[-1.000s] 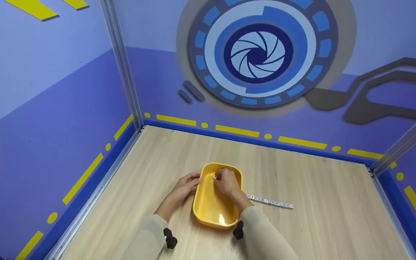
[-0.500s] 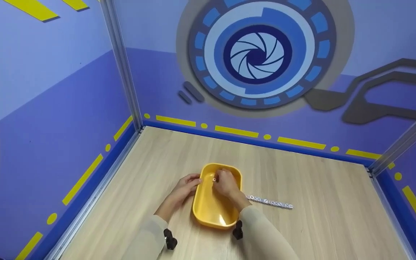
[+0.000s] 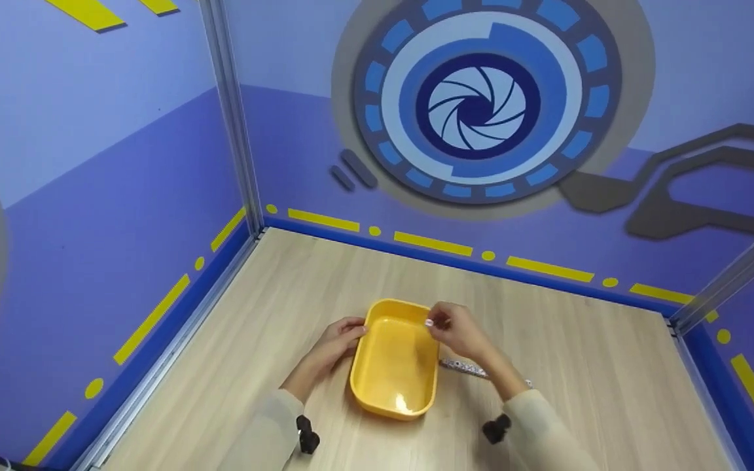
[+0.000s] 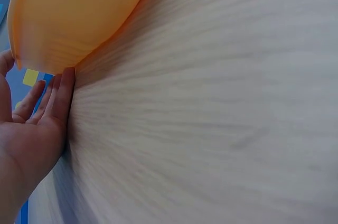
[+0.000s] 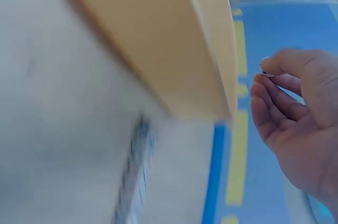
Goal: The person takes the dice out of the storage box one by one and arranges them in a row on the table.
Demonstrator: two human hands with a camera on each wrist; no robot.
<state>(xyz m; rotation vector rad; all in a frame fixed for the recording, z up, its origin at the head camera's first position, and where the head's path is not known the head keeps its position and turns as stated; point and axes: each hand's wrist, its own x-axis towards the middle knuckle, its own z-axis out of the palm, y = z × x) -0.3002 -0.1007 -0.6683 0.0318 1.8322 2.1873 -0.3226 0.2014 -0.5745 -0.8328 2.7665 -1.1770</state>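
A yellow, rounded rectangular bin (image 3: 395, 369) stands on the table; its inside shows bare. My left hand (image 3: 332, 345) steadies its left side. In the left wrist view, straight fingers (image 4: 64, 89) touch the lower outer wall, with the thumb by the rim. Above the bin's far right rim, my right hand (image 3: 461, 332) pinches a small white cube-like piece (image 3: 429, 322) between thumb and fingertips. Only a sliver of that piece shows in the right wrist view, and its markings cannot be read. A row of small white patterned cubes (image 3: 463, 368) lies right of the bin, partly hidden under my right forearm.
The wooden tabletop (image 3: 586, 392) is bounded by a blue printed wall (image 3: 298, 157) at the back and more panels on both sides. Metal posts (image 3: 230, 111) stand at the corners. A black wrist device (image 3: 497, 428) sits at the right cuff.
My right hand has lifted out of the bin and moved right to its rim, still pinching the white piece. The left hand stays at the bin's side. The head view shifted slightly.
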